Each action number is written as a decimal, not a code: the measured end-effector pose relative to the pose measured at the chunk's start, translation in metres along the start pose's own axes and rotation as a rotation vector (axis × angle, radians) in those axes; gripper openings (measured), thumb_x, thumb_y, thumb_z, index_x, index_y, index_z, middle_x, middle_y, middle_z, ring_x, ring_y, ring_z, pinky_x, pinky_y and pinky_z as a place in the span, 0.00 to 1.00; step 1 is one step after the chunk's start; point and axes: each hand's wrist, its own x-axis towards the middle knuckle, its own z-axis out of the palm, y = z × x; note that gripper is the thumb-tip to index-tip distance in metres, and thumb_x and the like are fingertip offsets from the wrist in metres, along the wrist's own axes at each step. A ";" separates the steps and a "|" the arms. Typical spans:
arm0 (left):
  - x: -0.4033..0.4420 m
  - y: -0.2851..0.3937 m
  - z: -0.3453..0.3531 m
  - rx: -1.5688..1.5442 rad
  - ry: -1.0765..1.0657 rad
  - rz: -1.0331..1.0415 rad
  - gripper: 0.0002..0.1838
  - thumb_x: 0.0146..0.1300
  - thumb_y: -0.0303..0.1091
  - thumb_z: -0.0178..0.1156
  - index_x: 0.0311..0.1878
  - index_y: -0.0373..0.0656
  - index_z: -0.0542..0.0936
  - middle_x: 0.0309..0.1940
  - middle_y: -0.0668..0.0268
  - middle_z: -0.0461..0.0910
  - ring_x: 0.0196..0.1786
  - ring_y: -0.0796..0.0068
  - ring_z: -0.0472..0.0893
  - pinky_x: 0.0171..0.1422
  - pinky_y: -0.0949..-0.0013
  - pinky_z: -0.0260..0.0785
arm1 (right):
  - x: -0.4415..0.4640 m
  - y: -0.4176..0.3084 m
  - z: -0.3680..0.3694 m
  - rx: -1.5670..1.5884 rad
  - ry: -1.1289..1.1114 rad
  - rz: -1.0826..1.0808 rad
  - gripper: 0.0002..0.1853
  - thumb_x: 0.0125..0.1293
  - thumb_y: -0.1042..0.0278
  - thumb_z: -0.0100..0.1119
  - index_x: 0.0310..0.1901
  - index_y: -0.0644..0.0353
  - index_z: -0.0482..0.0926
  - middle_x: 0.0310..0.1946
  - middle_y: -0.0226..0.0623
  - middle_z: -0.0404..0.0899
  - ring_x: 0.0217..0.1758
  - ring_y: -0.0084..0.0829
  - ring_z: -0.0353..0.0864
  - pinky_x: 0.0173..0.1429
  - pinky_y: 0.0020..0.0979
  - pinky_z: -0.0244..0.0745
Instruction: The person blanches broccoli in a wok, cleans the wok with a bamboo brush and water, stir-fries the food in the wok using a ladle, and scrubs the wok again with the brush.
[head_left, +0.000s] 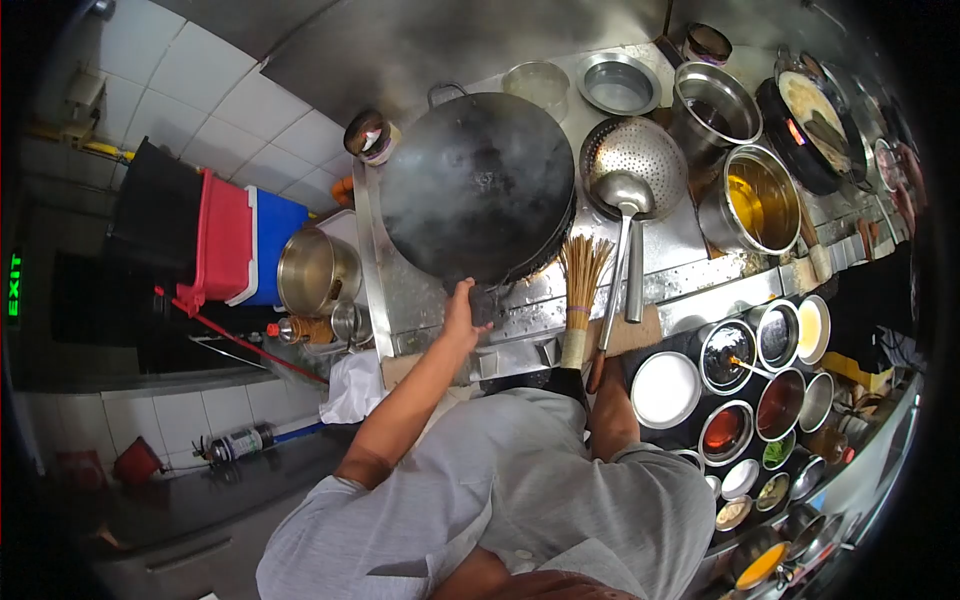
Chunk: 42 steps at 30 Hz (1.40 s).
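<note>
A large black wok (480,185) with smoke or steam over its bowl sits on the steel stove. My left hand (466,322) is closed at its near edge, around the dark handle area; the exact grip is partly hidden. My right forearm reaches up beside the counter edge, and my right hand (604,380) is near the wooden end of a ladle's handle, its fingers not clear. The ladle (624,190) rests with its bowl on a perforated strainer (655,150). Left of the ladle stands a bamboo wok brush (578,310), bristles up.
Steel pots, one holding yellow oil (752,200), stand right of the strainer. Several seasoning bowls, including one of white powder (666,390), fill the right side. At left are a steel pot (318,270), red and blue bins (225,235) and a white cloth (355,388).
</note>
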 end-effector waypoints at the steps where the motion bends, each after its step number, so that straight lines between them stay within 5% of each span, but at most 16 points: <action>1: 0.000 0.000 -0.001 -0.011 -0.028 0.011 0.21 0.57 0.55 0.63 0.48 0.56 0.74 0.34 0.71 0.78 0.33 0.72 0.79 0.26 0.62 0.67 | -0.001 -0.002 0.000 -0.001 0.001 -0.001 0.26 0.75 0.61 0.42 0.22 0.67 0.78 0.29 0.53 0.82 0.29 0.40 0.82 0.35 0.31 0.81; 9: -0.013 0.005 0.004 -0.027 -0.039 0.021 0.20 0.58 0.54 0.64 0.46 0.53 0.75 0.31 0.70 0.78 0.28 0.72 0.79 0.22 0.64 0.66 | 0.000 -0.002 -0.002 -0.001 0.005 -0.007 0.24 0.75 0.60 0.42 0.25 0.68 0.78 0.32 0.52 0.81 0.32 0.40 0.81 0.37 0.31 0.80; 11: -0.019 0.007 0.007 0.001 -0.038 0.027 0.17 0.58 0.57 0.63 0.36 0.57 0.75 0.25 0.73 0.75 0.28 0.74 0.76 0.29 0.61 0.66 | 0.001 0.000 -0.001 0.002 0.007 -0.007 0.24 0.75 0.60 0.42 0.26 0.68 0.78 0.32 0.52 0.81 0.32 0.40 0.81 0.38 0.31 0.80; 21: -0.009 0.006 0.001 -0.007 -0.063 0.021 0.17 0.57 0.57 0.63 0.38 0.56 0.75 0.27 0.71 0.77 0.31 0.71 0.78 0.29 0.60 0.67 | 0.001 0.000 0.001 0.022 0.016 -0.014 0.22 0.75 0.59 0.43 0.30 0.68 0.77 0.35 0.52 0.81 0.35 0.40 0.81 0.40 0.32 0.79; 27: 0.001 0.022 0.001 -0.006 -0.106 -0.231 0.15 0.57 0.50 0.62 0.39 0.52 0.75 0.31 0.63 0.81 0.35 0.66 0.80 0.31 0.59 0.69 | 0.001 0.000 0.002 0.026 0.019 -0.028 0.22 0.75 0.58 0.43 0.32 0.68 0.77 0.37 0.51 0.81 0.37 0.40 0.81 0.42 0.32 0.79; 35: -0.004 0.005 -0.002 -0.342 -0.155 0.007 0.12 0.51 0.43 0.63 0.34 0.49 0.76 0.32 0.61 0.80 0.33 0.65 0.79 0.32 0.60 0.67 | -0.003 -0.004 0.005 0.035 0.030 -0.050 0.21 0.75 0.57 0.43 0.35 0.69 0.76 0.39 0.51 0.80 0.40 0.40 0.80 0.44 0.33 0.78; 42: -0.049 -0.004 -0.024 -0.502 -0.092 -0.043 0.13 0.51 0.40 0.63 0.34 0.42 0.77 0.28 0.64 0.77 0.29 0.67 0.77 0.29 0.64 0.65 | -0.002 -0.001 0.011 0.057 0.047 -0.078 0.21 0.75 0.56 0.43 0.38 0.69 0.76 0.41 0.50 0.80 0.42 0.40 0.80 0.46 0.33 0.78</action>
